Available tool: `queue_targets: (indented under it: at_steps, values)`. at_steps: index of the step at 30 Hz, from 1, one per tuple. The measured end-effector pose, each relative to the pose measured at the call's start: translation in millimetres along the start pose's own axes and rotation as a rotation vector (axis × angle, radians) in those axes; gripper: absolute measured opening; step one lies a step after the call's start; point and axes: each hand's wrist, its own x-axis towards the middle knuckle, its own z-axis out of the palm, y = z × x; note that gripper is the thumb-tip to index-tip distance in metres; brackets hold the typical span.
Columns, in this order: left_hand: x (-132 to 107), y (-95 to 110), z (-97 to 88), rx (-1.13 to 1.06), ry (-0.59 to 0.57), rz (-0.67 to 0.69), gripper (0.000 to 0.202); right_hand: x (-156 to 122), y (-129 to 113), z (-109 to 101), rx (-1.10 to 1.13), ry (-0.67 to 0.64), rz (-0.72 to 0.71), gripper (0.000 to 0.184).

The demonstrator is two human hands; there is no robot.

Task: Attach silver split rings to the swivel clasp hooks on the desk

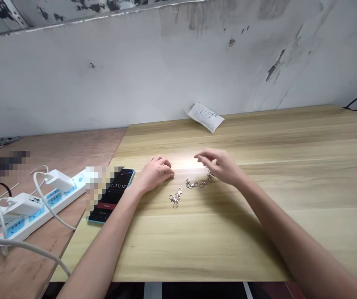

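Several small silver metal clasps lie on the pale wooden table (259,232): one pair (175,197) nearest me, another (191,183) in the middle, more (210,176) under my right hand. My left hand (155,172) rests on the table with its fingers curled together on a small metal piece at the fingertips. My right hand (220,165) hovers just above the clasps, fingers bent and slightly apart, with nothing clearly held.
A phone (111,195) showing a timer lies left of my left hand. A white power strip (32,207) with chargers and cables sits on the brown board further left. A white packet (204,116) leans by the grey wall at the back.
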Motion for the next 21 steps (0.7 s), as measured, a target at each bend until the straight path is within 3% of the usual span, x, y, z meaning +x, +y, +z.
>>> queue_targets:
  at_steps: [2,5,8,13,17,21]
  values:
    - [0,0,0.2,-0.018,-0.001,0.005,0.018,-2,3,-16,-0.061,-0.046,0.073,0.029]
    - [0,-1,-0.6,-0.058,-0.024,0.006,0.016,-16,4,-23,-0.254,-0.245,0.039,0.023]
    - [-1,-3,-1.4,-0.092,-0.031,-0.016,0.014,-35,2,-12,-0.525,-0.302,-0.092,0.018]
    - [0,-2,-0.6,-0.173,-0.037,-0.109,0.008,-46,3,8,-0.83,-0.31,-0.369,0.028]
    - [0,1,2.6,-0.194,-0.045,-0.151,0.009,-35,1,12,-0.811,-0.328,-0.341,0.024]
    - [3,6,4.2,-0.255,0.081,-0.14,0.012,-25,0,13,-0.417,-0.223,-0.063,0.012]
